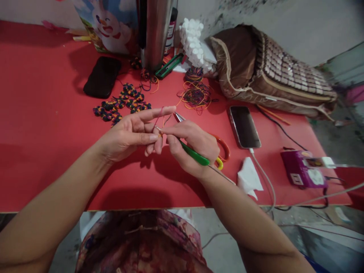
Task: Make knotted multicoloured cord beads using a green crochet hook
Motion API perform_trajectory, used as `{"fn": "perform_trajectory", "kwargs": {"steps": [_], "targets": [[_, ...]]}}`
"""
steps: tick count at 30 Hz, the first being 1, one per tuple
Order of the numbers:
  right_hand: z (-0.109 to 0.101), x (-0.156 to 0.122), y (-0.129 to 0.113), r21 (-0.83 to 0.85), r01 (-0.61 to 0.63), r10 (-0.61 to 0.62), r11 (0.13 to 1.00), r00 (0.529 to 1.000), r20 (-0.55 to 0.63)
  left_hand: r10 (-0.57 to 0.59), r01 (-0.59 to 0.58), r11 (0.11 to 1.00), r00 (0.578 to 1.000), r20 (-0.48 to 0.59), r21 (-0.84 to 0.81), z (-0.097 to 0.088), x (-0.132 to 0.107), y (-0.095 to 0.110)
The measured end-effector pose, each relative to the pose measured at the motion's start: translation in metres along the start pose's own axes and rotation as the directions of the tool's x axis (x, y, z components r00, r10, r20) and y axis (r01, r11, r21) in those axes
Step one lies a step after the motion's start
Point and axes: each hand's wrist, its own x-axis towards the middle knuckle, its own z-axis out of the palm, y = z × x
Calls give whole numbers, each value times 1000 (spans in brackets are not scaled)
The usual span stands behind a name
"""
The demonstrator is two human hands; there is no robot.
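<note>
My left hand (136, 132) pinches a tiny bit of thread work between thumb and fingers; most of it is hidden. Multicoloured thread (159, 116) runs up over its raised index finger. A crochet hook with a green handle (196, 152) lies in my right hand (193, 146), its thin metal tip at the left fingertips. Under the right hand are scissors (224, 148) with orange and yellow grips, their blades partly showing above the knuckles. Beyond the hands sits a loose tangle of multicoloured thread (197, 94). Several dark crocheted pieces (122, 102) with orange and purple flecks lie behind the left hand.
On the red table (42, 151) are a black phone-like object (102, 77), a charging phone (245, 127), a crumpled tissue (248, 176) and a purple power socket (304, 168). A steel flask (157, 34), a green cutter (170, 66) and a brown beaded cushion (273, 72) stand or lie along the back.
</note>
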Motion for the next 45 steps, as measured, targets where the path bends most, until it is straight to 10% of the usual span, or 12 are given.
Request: {"fn": "perform_trajectory", "kwargs": {"steps": [4, 9, 16, 22, 33, 45], "targets": [[5, 1, -7, 270, -292, 308, 918, 951, -19, -30, 30, 1000, 999, -37, -4, 3, -1, 3], [7, 0, 0, 601, -509, 583, 616, 808, 86, -62, 61, 998, 994, -87, -21, 3, -4, 6], [-1, 9, 3, 749, -624, 695, 223, 640, 327, -52, 53, 998, 997, -58, 22, 1, -1, 4], [7, 8, 4, 809, -585, 692, 63, 609, 387, -76, 81, 996, 992, -100, 40, 2, 1, 4], [4, 7, 14, 770, -638, 708, -19, 536, 461, -121, 122, 993, 986, -114, -3, 2, 1, 2], [-5, 13, 6, 667, -680, 736, 304, 613, 289, -155, 162, 984, 984, -83, 76, 3, -2, 7]]}}
